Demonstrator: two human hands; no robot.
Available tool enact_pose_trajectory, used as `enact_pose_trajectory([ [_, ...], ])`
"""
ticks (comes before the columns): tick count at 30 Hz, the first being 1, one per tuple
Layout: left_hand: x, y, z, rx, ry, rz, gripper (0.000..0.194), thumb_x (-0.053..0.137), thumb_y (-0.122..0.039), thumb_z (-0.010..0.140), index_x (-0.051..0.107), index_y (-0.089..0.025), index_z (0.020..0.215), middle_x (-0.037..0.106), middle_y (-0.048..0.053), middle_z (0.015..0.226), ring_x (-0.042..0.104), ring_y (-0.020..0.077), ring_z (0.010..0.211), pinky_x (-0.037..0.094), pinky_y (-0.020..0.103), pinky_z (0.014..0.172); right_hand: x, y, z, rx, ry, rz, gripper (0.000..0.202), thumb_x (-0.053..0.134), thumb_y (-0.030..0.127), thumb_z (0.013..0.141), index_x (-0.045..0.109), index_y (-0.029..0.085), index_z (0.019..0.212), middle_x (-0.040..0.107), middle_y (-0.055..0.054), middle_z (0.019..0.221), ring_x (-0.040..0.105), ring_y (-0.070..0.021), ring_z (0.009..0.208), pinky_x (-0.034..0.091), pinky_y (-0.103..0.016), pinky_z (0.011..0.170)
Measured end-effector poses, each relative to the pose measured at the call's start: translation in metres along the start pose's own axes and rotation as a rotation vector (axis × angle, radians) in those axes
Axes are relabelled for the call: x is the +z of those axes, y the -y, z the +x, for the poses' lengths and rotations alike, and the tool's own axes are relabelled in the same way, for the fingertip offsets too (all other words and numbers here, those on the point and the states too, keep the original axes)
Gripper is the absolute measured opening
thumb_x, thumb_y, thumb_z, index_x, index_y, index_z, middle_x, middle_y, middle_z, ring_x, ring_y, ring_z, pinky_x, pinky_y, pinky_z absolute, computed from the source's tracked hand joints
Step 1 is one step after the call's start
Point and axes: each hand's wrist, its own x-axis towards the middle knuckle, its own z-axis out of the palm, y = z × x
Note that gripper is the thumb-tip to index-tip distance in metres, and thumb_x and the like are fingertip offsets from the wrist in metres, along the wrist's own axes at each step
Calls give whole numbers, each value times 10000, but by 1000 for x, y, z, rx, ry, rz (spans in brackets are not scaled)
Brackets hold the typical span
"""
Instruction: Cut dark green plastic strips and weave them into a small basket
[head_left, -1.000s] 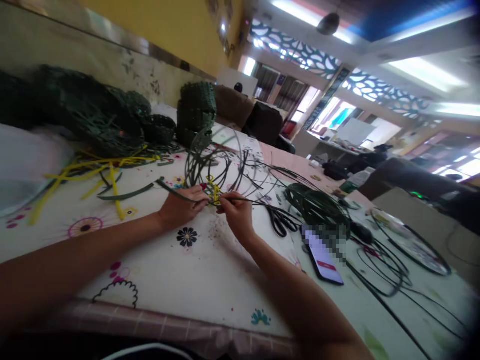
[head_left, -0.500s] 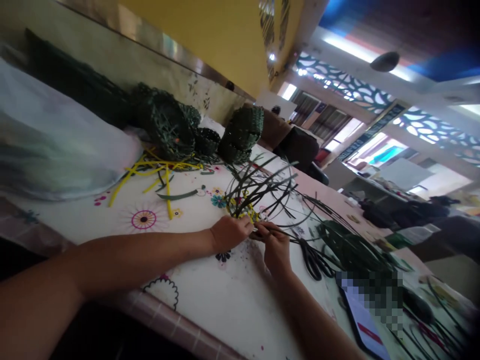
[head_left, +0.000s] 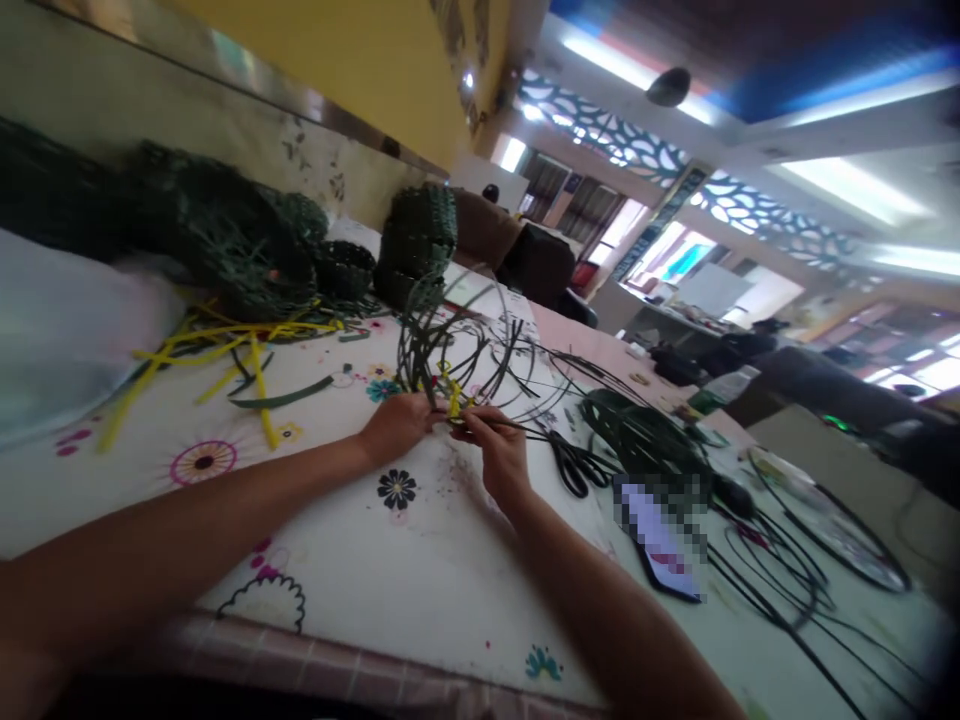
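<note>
Over the flowered tabletop, both my hands work at a piece of weaving point(head_left: 452, 392) made of dark green and yellow strips. Long loose green strips point(head_left: 491, 355) fan up and away from it. My left hand point(head_left: 401, 425) is closed on its left side, the fingers partly hidden behind the knuckles. My right hand point(head_left: 499, 450) pinches the near right edge, thumb and fingers together around a thin green strip. Just right of that hand lie scissors point(head_left: 574, 470) with black handles, their blades hidden or too dark to make out.
Dark green woven baskets point(head_left: 416, 245) stand at the back against the wall. Yellow strips point(head_left: 262, 395) lie at left by a whitish plastic bag point(head_left: 67, 335). Rightward are a bundle of green strips point(head_left: 637, 435), a phone point(head_left: 664, 545) and a plastic bottle point(head_left: 724, 390).
The camera view has swung right, so the table things sit farther left. Both hands stay together at the weaving, and the loose strips have shifted, showing more of its yellow part.
</note>
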Motion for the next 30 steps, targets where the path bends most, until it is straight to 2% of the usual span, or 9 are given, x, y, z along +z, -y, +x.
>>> enact_pose_trajectory([
  [3, -5, -2, 1, -20, 19, -211, 264, 530, -359, 949, 687, -162, 872, 716, 48, 883, 690, 133, 665, 554, 243, 668, -1, 3, 2, -8, 1, -5, 226, 835, 342, 645, 712, 159, 692, 670, 2, 707, 653, -134, 605, 617, -281, 575],
  [5, -7, -4, 0, -34, 5, -237, 307, 549, -433, 931, 696, -168, 879, 725, 53, 915, 701, 136, 668, 557, 235, 640, -1, 5, 3, -10, 5, -7, 230, 828, 349, 651, 709, 157, 692, 666, 3, 696, 648, -130, 592, 609, -265, 547],
  [12, -11, -11, -1, -4, -149, 40, 295, 557, -426, 907, 702, -172, 864, 730, 49, 794, 687, 164, 643, 516, 271, 670, 1, 6, 4, -46, 101, -70, 219, 737, 372, 761, 680, 161, 783, 652, -4, 726, 664, -141, 624, 615, -270, 561],
  [14, -13, -11, 0, -49, -208, 109, 292, 543, -413, 904, 691, -167, 853, 727, 60, 778, 689, 185, 667, 503, 285, 676, 2, 7, 1, -181, 134, -221, 190, 669, 357, 838, 684, 169, 847, 661, -29, 825, 682, -158, 709, 620, -282, 609],
  [19, -22, -14, 1, -198, -301, 98, 308, 549, -447, 891, 686, -172, 883, 724, 46, 718, 698, 196, 653, 497, 279, 661, 1, 17, -13, -784, 218, -859, 159, 513, 171, 958, 662, 185, 903, 672, -114, 1022, 641, -209, 999, 571, -337, 878],
  [21, -25, -16, 1, -237, -331, 83, 299, 557, -446, 882, 684, -175, 876, 715, 34, 680, 696, 194, 638, 500, 274, 660, -1, 21, -18, -950, 341, -1030, 208, 458, 117, 968, 646, 187, 912, 668, -132, 1072, 620, -216, 1033, 559, -334, 872],
  [23, -27, -17, 1, -256, -346, 79, 281, 564, -433, 874, 686, -180, 874, 702, 18, 638, 691, 192, 628, 501, 274, 671, -2, 21, -21, -1023, 436, -1121, 227, 439, 102, 967, 638, 187, 899, 674, -132, 1044, 617, -219, 1011, 554, -324, 831],
  [26, -27, -17, 0, -259, -353, 56, 287, 563, -432, 866, 692, -176, 855, 698, 18, 629, 686, 189, 617, 497, 280, 670, -1, 18, -19, -918, 325, -1042, 222, 454, 131, 972, 637, 180, 856, 675, -107, 931, 638, -190, 873, 548, -292, 761],
  [30, -24, -16, -2, -261, -343, 19, 328, 562, -451, 860, 708, -158, 860, 705, 41, 657, 683, 192, 612, 488, 287, 645, 0, 12, -9, -473, 71, -691, 178, 529, 227, 941, 673, 172, 853, 677, -56, 811, 681, -173, 769, 562, -245, 623],
])
